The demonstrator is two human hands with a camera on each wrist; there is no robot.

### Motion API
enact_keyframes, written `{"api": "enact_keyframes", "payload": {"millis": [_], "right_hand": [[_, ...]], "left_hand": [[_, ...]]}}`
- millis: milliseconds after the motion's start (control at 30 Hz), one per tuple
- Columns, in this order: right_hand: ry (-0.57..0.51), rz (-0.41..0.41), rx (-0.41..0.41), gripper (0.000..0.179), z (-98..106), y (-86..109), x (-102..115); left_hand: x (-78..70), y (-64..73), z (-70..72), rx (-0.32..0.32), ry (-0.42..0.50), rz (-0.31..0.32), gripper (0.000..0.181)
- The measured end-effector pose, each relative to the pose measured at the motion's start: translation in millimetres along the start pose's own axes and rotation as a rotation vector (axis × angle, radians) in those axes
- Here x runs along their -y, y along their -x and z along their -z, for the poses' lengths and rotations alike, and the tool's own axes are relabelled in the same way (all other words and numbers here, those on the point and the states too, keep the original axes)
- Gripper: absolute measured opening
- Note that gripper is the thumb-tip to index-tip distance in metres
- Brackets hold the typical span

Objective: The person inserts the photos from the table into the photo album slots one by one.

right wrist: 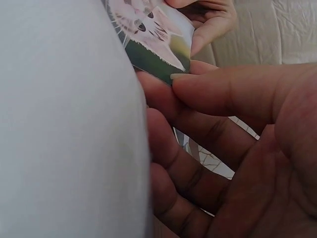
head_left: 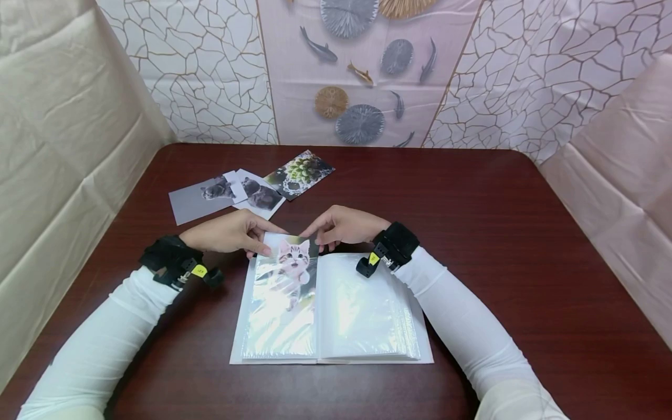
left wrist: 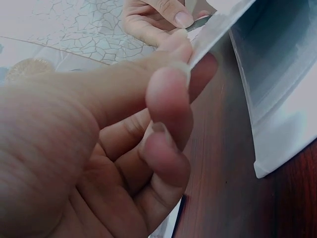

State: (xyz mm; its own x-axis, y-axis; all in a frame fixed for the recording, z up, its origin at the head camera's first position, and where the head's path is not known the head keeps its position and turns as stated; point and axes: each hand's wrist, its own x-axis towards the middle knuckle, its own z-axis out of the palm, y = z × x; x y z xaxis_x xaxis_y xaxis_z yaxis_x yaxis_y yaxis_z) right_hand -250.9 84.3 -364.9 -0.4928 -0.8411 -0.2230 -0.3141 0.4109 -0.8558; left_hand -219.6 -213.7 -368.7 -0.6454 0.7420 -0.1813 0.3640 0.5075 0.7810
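Note:
A photo album (head_left: 375, 309) lies spread on the table, with clear plastic sleeves on both sides. In its left-hand sleeve sits a kitten photo (head_left: 294, 259), whose top end stands out at the sleeve's upper edge. My left hand (head_left: 233, 230) pinches the upper left edge there, thumb in front and fingers behind, as the left wrist view shows. With thumb and index finger, my right hand (head_left: 349, 224) pinches the photo's top right corner. That corner shows closely between thumb (right wrist: 218, 94) and finger in the right wrist view. The photo's lower part lies under shiny plastic.
Beyond the left hand lie several loose photos: a grey cat picture (head_left: 196, 201), another cat picture (head_left: 262, 196) overlapping it, and a green plant picture (head_left: 301, 173). The dark red wooden table (head_left: 472, 233) ends at a patterned cloth backdrop (head_left: 367, 76).

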Motion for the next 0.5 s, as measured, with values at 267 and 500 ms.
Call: {"api": "enact_keyframes", "payload": {"millis": [267, 500], "right_hand": [[0.037, -0.014, 0.009, 0.032, -1.9, 1.0, 2.9], [0.090, 0.009, 0.045, 0.032, -2.7, 0.9, 3.3]], "left_hand": [[0.7, -1.6, -0.8, 0.014, 0.000, 0.001, 0.044], [1.9, -1.5, -1.8, 0.021, 0.003, -0.011, 0.041]]}}
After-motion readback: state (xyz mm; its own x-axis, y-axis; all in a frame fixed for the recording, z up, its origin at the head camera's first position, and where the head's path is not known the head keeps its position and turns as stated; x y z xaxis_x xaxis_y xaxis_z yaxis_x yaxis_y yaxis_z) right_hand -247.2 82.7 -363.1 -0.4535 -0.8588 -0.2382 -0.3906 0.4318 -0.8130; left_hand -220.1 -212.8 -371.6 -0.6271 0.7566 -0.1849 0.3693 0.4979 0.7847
